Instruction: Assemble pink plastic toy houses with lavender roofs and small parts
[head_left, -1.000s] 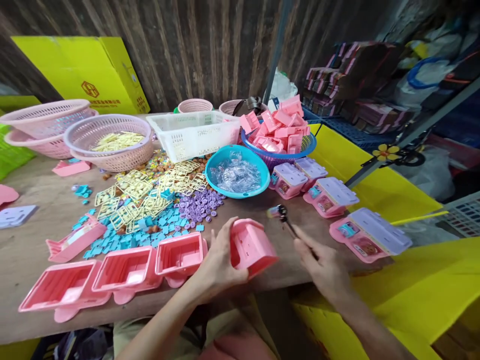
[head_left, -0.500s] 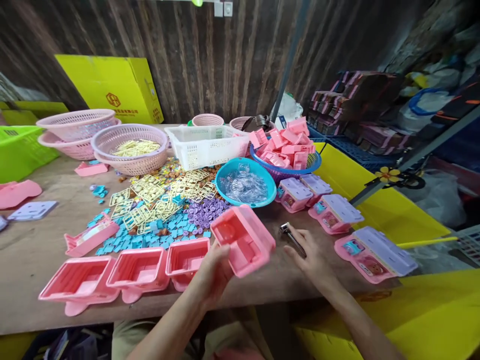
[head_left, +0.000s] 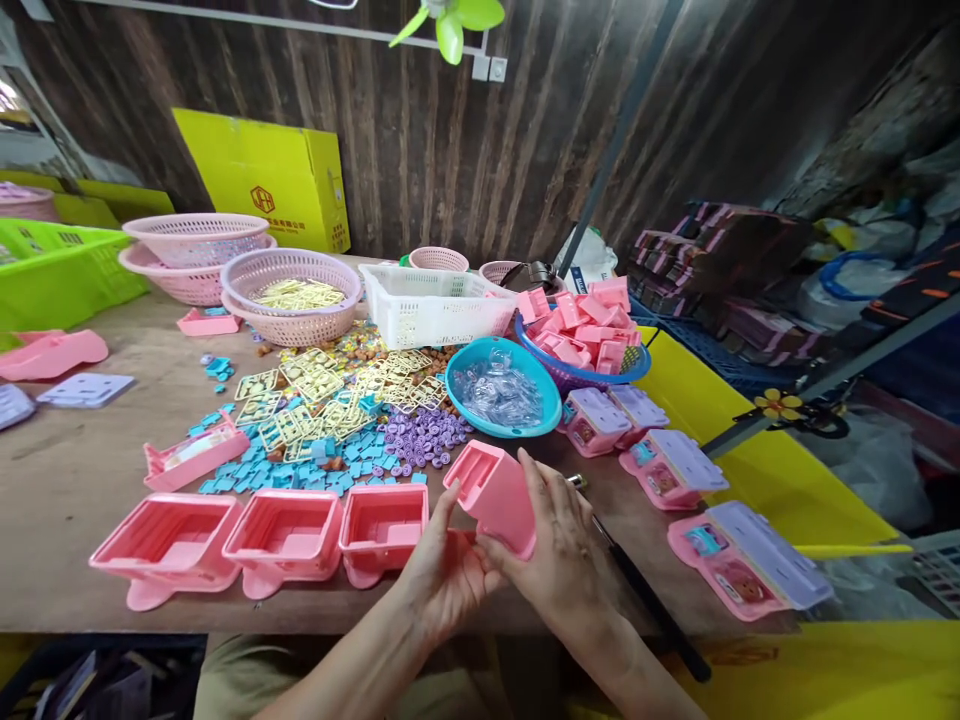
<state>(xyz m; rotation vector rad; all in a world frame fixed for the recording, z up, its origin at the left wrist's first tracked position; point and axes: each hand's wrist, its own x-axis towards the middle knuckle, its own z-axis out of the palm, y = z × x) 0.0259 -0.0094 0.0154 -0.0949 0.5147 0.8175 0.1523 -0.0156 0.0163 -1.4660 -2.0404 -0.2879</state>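
Note:
Between my two hands, a pink plastic box [head_left: 499, 500] is tilted up above the table edge. My left hand [head_left: 450, 565] grips it from below and the left, thumb along its side. My right hand [head_left: 559, 545] is closed against its right side, fingers over the outer wall. A black-handled tool [head_left: 652, 600] with a thin metal shaft lies just right of my right hand, its shiny head [head_left: 577, 482] partly behind the fingers. To the left, several open pink boxes [head_left: 289, 540] stand in a row, the nearest one [head_left: 384, 530] close to my left hand.
Pink boxes with lilac lids [head_left: 750, 560] line the right side. Behind are a teal bowl [head_left: 551, 415] of clear parts, purple discs [head_left: 420, 440], blue pieces [head_left: 277, 475], cream frames [head_left: 315, 410], a white basket [head_left: 442, 315] and a basket of pink parts [head_left: 577, 330]. Yellow cartons [head_left: 765, 470] stand right.
My right hand has left the metal tool and moved left onto the pink box. The box has turned in my left hand, its outer wall now showing. The view has shifted slightly.

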